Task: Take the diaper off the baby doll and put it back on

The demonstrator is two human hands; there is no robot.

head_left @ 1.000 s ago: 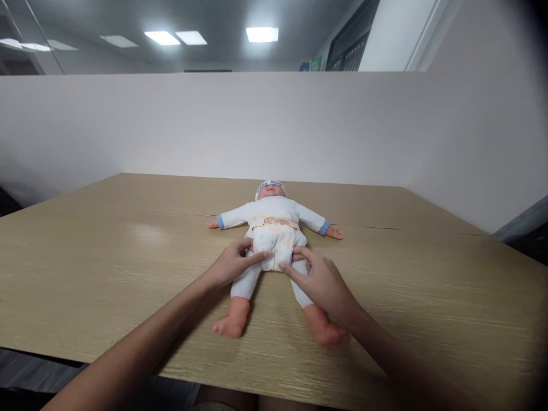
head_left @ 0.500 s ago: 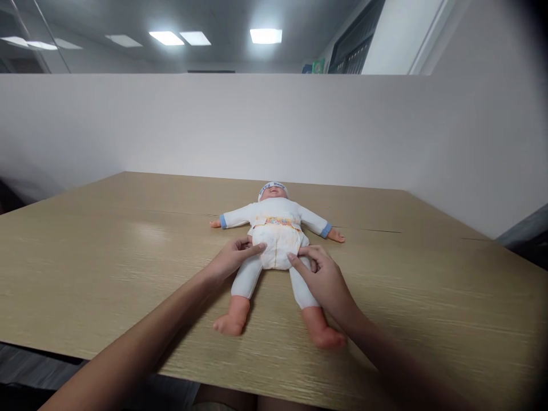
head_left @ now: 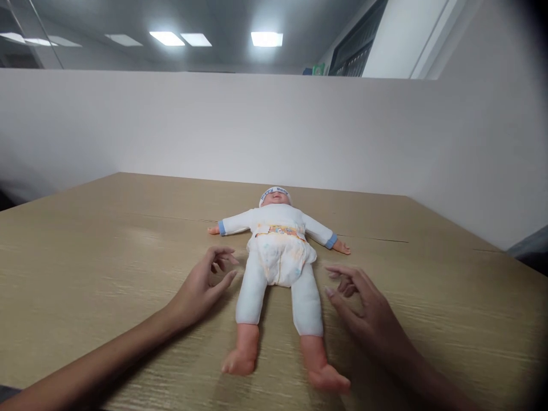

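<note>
A baby doll (head_left: 280, 216) in white clothes with blue cuffs lies on its back, arms spread and feet toward me. Around its hips sits a white diaper (head_left: 280, 260) with an orange patterned waistband. A white headband (head_left: 274, 193) with dark lettering crosses the doll's head. Just left of the diaper and the doll's leg, my left hand (head_left: 208, 285) is held apart from them, fingers spread and holding nothing. On the other side my right hand (head_left: 363, 305) hovers beside the doll's leg, fingers curved apart with nothing between them.
The doll rests on a wide wooden table (head_left: 128, 257) with a thin seam across it. A pale partition wall (head_left: 214, 125) stands behind the table's far edge. Beyond it show ceiling lights (head_left: 266, 39).
Both hands have let go of the diaper's sides and moved outward, away from the doll. The diaper's side edges now flare out. The doll appears slightly lower in view.
</note>
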